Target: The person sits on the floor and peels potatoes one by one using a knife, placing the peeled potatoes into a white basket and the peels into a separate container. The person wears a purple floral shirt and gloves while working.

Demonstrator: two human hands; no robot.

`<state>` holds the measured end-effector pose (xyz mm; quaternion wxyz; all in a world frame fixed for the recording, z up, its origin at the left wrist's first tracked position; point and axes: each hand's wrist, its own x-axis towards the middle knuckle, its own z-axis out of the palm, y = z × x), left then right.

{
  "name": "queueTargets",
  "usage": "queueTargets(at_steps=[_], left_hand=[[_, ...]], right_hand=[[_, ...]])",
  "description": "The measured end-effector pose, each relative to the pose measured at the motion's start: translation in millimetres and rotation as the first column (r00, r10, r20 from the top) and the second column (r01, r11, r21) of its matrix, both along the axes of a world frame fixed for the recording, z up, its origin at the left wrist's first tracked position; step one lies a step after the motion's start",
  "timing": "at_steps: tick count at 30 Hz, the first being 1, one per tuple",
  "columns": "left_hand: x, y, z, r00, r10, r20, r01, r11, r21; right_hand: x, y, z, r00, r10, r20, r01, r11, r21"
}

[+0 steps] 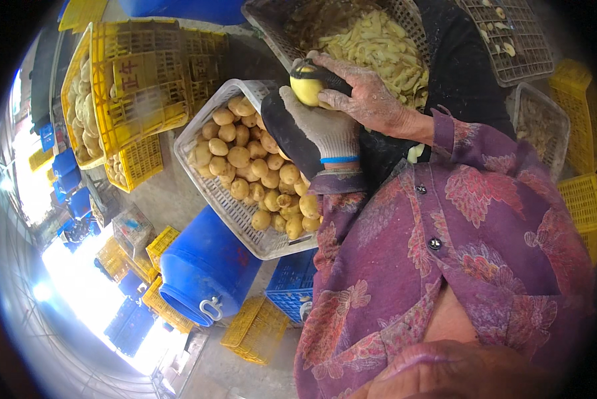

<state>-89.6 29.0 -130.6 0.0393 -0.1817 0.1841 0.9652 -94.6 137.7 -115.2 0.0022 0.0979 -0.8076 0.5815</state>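
My left hand (323, 124), in a pale knit glove with a blue cuff edge, holds a peeled yellow potato (307, 91). Bare and dusted with residue, my right hand (366, 92) grips a black hand tool (331, 77) against the potato's upper side; its blade is hidden, so its exact kind is unclear. Left of the hands, unpeeled potatoes (238, 157) fill much of a grey-white plastic basket (198, 184). Beyond the hands, a second basket (273, 42) contains many pale yellow strips (378, 47) and brownish wet matter.
Stacked yellow crates (144, 85) with potatoes stand at upper left. A blue plastic drum (211, 264), a blue crate (293, 284) and a yellow crate (256, 329) lie beyond the potato basket. At upper right are a grey crate (503, 40) with scraps and another basket (540, 124).
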Motion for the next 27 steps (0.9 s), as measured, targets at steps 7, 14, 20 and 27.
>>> queueTargets(at_steps=[7, 14, 20, 27], left_hand=[[-2, 2, 18, 0.985, 0.045, 0.164, -0.032, 0.996, -0.085], [3, -3, 11, 0.999, 0.031, -0.017, -0.035, 0.946, -0.323], [3, -1, 2, 0.99, 0.117, 0.075, -0.107, 0.986, -0.128], [20, 11, -20, 0.999, -0.01, 0.036, 0.036, 0.53, -0.847]], right_hand=[[-9, 13, -1, 0.995, 0.063, -0.082, -0.057, 0.995, 0.077], [-11, 20, 10, 0.986, 0.076, -0.146, -0.053, 0.987, 0.151], [-6, 6, 9, 0.984, 0.094, -0.149, -0.045, 0.953, 0.301], [23, 18, -5, 0.983, 0.038, -0.177, 0.038, 0.914, 0.403]])
